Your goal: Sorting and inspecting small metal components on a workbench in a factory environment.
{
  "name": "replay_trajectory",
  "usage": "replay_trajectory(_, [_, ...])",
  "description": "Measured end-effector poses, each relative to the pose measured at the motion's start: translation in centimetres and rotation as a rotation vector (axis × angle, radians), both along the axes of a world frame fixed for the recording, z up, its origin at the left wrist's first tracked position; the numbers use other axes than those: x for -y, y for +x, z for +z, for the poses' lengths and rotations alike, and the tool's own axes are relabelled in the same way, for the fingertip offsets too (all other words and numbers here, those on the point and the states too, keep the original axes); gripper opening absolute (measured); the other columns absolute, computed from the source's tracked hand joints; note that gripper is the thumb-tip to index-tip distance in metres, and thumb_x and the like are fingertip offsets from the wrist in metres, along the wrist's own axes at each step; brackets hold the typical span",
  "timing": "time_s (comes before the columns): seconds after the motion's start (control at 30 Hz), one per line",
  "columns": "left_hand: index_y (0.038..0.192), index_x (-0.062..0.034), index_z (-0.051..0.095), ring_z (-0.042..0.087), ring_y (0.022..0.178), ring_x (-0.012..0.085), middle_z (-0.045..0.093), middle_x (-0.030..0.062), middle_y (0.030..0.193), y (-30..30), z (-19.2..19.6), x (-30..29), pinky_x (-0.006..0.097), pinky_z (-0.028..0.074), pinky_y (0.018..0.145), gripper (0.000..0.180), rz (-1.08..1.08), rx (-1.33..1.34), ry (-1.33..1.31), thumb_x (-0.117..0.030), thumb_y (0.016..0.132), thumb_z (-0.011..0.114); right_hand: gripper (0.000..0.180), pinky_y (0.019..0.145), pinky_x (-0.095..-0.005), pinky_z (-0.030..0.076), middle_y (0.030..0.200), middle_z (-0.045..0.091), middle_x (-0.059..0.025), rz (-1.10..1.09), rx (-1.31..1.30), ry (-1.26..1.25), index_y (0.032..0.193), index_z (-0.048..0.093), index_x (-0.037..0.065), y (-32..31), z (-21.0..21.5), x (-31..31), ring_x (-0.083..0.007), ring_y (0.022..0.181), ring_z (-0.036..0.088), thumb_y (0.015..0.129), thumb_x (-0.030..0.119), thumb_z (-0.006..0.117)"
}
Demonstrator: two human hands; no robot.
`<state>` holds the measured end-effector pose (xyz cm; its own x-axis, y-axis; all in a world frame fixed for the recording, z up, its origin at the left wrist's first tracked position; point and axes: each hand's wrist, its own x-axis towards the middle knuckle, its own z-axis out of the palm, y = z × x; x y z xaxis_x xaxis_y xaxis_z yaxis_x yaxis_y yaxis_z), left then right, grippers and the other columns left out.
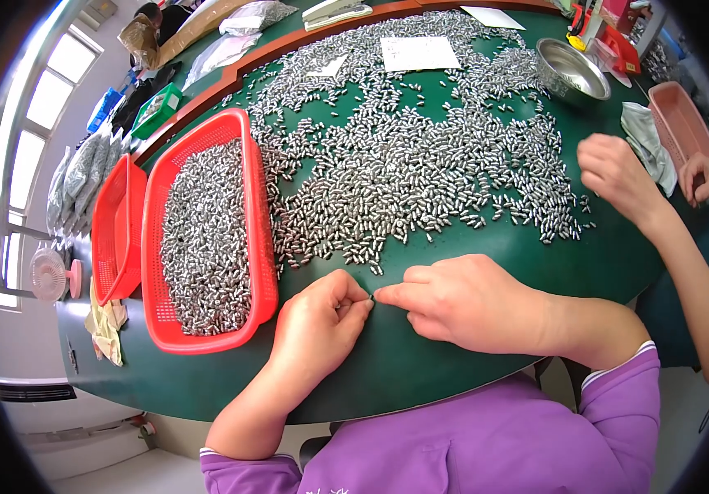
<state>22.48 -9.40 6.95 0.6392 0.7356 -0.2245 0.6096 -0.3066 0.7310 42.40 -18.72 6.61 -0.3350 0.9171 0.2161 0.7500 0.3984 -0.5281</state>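
Note:
My left hand [320,319] is closed in a pinch above the near part of the green table, just right of a red plastic basket [265,284]. My right hand [465,303] comes in from the right, fingers curled and the index finger reaching to the left fingertips. The fingertips of both hands meet; whatever tiny thing they may hold is hidden. Beyond them spreads a wide layer of small silvery metal pieces [395,181], pointed and bullet-shaped. More such pieces [206,239] fill the red basket.
A second red basket [120,230] stands at the left, near a small pink fan [50,273]. Paper sheets [420,53] lie on the pieces. A steel bowl [572,70] sits at the far right. At the right are another person's hands [618,174] and a pink basket [683,123].

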Motion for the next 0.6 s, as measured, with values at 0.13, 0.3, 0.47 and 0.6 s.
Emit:
replay_trajectory(0.13, [0.085,-0.0016,0.058,0.053,0.059,0.017,0.057,0.0086,0.071,-0.08,0.12,0.0,0.033,0.046,0.057,0.013,0.002,0.004,-0.005,-0.009,0.084,0.068,0.024,0.063,-0.038,0.053,0.081,0.058,-0.0076,-0.042,0.014,-0.045,0.105,0.062,0.008,-0.29,0.42,0.26,-0.0252,0.073,0.065,0.081,0.011,0.063])
replay_trajectory(0.3, [0.084,-0.0016,0.058,0.054,0.059,0.0172,0.058,0.0084,0.07,0.07,0.37,0.21,0.033,0.046,0.057,0.013,0.013,-0.001,-0.012,-0.009,0.084,0.068,0.025,0.063,-0.038,0.054,0.081,0.059,-0.0076,-0.092,0.004,-0.082,0.106,0.062,0.008,-0.64,0.36,0.51,-0.0251,0.075,0.065,0.082,0.013,0.063])
replay_trajectory(0.47, [0.085,-0.002,0.058,0.054,0.058,0.0162,0.056,0.008,0.068,0.21,0.68,0.35,0.033,0.046,0.057,0.013,0.027,-0.041,-0.009,-0.01,0.084,0.068,0.026,0.062,-0.0384,0.054,0.082,0.059,-0.0076,-0.08,-0.028,-0.066,0.108,0.061,0.009,-0.58,0.23,0.55,-0.0246,0.075,0.066,0.083,0.013,0.062])
replay_trajectory(0.6, [0.085,-0.0023,0.059,0.053,0.057,0.0157,0.056,0.0076,0.067,0.08,0.55,0.29,0.032,0.046,0.056,0.013,0.02,-0.05,0.014,-0.011,0.084,0.068,0.027,0.063,-0.0382,0.054,0.082,0.059,-0.0075,-0.081,-0.021,-0.073,0.109,0.061,0.009,-0.61,0.09,0.51,-0.0246,0.076,0.066,0.083,0.013,0.062])
